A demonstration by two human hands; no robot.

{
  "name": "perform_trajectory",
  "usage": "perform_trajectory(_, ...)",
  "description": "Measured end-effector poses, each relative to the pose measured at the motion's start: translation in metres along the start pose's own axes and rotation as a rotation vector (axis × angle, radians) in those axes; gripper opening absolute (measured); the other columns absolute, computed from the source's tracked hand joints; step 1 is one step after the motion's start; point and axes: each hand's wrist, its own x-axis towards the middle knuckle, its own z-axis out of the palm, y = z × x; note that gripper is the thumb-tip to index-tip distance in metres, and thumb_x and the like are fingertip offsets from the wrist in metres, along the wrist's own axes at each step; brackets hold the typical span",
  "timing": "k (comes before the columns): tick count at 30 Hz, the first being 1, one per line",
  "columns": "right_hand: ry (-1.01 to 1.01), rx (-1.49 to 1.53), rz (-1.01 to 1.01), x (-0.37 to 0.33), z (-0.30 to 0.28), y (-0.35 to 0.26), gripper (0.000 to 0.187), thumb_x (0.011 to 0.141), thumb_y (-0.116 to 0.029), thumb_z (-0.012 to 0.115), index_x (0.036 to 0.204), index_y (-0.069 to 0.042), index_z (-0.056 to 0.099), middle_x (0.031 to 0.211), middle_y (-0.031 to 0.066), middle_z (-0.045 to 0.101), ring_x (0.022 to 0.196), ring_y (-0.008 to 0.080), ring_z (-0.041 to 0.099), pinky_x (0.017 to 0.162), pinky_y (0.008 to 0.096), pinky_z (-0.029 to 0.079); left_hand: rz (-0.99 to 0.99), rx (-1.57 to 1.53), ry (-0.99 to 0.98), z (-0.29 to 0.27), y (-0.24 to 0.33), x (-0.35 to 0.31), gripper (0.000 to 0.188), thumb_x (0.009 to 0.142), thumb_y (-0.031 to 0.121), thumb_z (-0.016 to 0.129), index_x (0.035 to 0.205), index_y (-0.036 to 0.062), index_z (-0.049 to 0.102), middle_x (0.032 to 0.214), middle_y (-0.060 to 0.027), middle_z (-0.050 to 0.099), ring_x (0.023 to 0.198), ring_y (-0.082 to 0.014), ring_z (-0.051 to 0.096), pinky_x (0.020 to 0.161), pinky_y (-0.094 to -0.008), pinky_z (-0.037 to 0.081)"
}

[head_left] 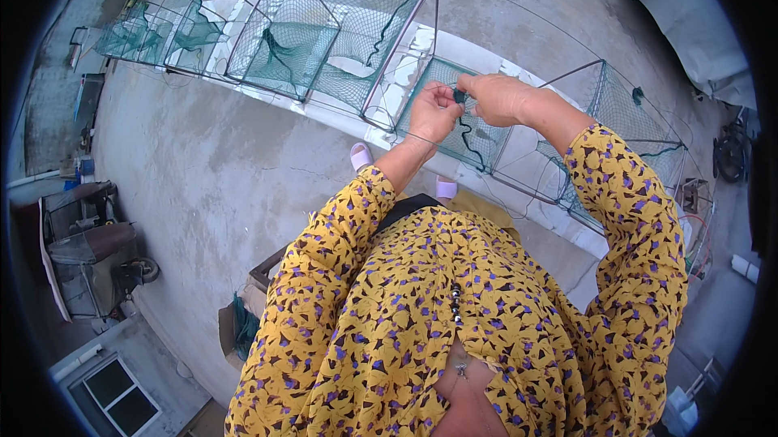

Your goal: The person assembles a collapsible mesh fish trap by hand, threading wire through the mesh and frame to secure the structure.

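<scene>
A long folding fish trap (279,56) of green netting on dark square frames stretches from the far left to the right in front of me. Over one of its sections, my left hand (436,113) and my right hand (496,99) meet. Pinched between their fingertips is a bunch of dark green netting (459,97). A dark green cord (468,141) hangs from it in a wavy line down to the mesh. The fingers of both hands are closed, and the right hand partly covers what it grips.
The trap rests on a long white slab (344,115) over concrete ground (203,161). A covered three-wheeler (89,250) stands at the left. Near my left elbow is a cardboard box (235,332) with green netting. A grey cover (689,23) drapes something at the far right.
</scene>
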Motion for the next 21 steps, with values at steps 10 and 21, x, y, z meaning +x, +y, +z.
perform_trajectory(10, 0.024, -0.129, 0.025, 0.002, 0.004, -0.005, 0.033, 0.078, -0.021, 0.065, 0.107, -0.012, 0.053, 0.101, 0.0112, 0.061, 0.098, 0.0294, 0.057, 0.081, 0.0387, 0.045, 0.064, 0.050, 0.064, 0.008, 0.005, -0.013, 0.019, 0.069, -0.007, 0.061, 0.080, 0.0045, 0.051, 0.077, -0.0016, 0.053, 0.056, -0.0084, 0.051, 0.048, -0.0219, 0.042)
perform_trajectory(21, 0.040, -0.282, 0.051, -0.001, -0.008, -0.001, 0.019, 0.068, -0.002, 0.064, 0.087, -0.002, 0.064, 0.091, 0.0145, 0.064, 0.092, 0.0278, 0.061, 0.075, 0.0354, 0.050, -0.245, -0.140, -0.097, -0.005, 0.022, -0.016, 0.023, 0.085, 0.021, 0.036, 0.084, 0.0028, 0.051, 0.077, -0.0068, 0.052, 0.059, -0.0179, 0.060, 0.052, -0.0263, 0.047)
